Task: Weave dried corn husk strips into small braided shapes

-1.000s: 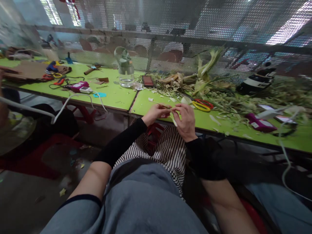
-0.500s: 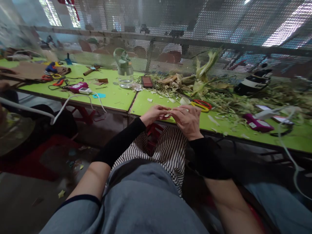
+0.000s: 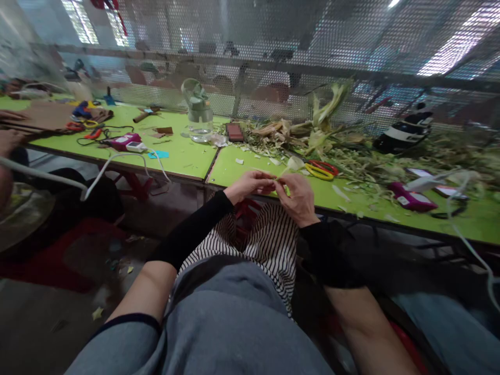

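Two forearms in black sleeves (image 3: 191, 224), reaching forward past a grey-blue shirt (image 3: 238, 317) and dark-and-light striped trousers (image 3: 273, 234). Down to the left, on the grey floor, a small yellow-green star (image 3: 97, 313). Ahead, at the near edge of a light green table (image 3: 226, 166), two bare hands meeting at the fingertips. Left hand (image 3: 253, 183) with fingers bent and drawn together, pinching a thin pale strip (image 3: 275, 179). Right hand (image 3: 299, 198) curved in from the other side, thumb and forefinger closed on that same strip, right where the fingertips meet. Mostly covered by the fingers; cannot tell full length or shape.

Just beyond the right hand, a pale curved husk piece (image 3: 296, 163) lying on the table, next to scissors with red and yellow handles (image 3: 322, 170). Off to the right, a purple device (image 3: 412, 199) with a white cable. At far left, a co-worker's hand (image 3: 10, 141) near brown sheets (image 3: 42, 115). Farther back, a long heap of husks and shreds (image 3: 273, 134), with a dark object with a white band (image 3: 402, 133) tilted among them. Left of the heap, an upright clear bottle with a green lid (image 3: 200, 114). Behind everything, a perforated metal screen (image 3: 265, 62).
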Demonstrator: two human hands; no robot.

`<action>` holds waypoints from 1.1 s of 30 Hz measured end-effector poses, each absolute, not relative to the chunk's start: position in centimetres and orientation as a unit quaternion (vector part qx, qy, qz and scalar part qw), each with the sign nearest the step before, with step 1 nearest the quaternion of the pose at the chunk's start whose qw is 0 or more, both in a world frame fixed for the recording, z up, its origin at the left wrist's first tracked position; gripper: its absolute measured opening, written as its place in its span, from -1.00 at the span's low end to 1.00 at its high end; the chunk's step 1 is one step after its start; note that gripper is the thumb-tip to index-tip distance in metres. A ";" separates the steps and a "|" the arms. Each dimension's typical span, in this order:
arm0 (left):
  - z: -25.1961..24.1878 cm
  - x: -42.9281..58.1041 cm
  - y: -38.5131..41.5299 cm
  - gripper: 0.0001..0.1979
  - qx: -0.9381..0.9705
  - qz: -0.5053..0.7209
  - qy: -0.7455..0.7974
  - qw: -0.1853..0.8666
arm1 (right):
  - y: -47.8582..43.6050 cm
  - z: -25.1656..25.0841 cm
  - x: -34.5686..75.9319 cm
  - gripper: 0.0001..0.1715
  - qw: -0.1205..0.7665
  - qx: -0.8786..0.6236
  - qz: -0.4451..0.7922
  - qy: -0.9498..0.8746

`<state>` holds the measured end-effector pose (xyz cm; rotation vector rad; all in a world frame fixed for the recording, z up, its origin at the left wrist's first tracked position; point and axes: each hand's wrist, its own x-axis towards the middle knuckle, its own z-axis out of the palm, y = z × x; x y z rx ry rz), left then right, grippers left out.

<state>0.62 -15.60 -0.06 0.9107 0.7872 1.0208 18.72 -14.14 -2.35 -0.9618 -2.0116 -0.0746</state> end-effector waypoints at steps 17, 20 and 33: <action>0.0 0.9 -16.4 -0.82 0.453 0.529 0.301 0.651 | -14.6 -3.1 17.8 -0.43 0.527 -0.422 0.144 -0.724; -0.2 1.0 -16.3 -0.84 0.436 0.530 0.314 0.656 | -14.8 -3.1 17.4 -0.43 0.546 -0.409 0.180 -0.709; 0.5 0.9 -16.1 -0.89 0.426 0.503 0.329 0.676 | -14.6 -4.1 16.4 -0.58 0.616 -0.380 0.222 -0.654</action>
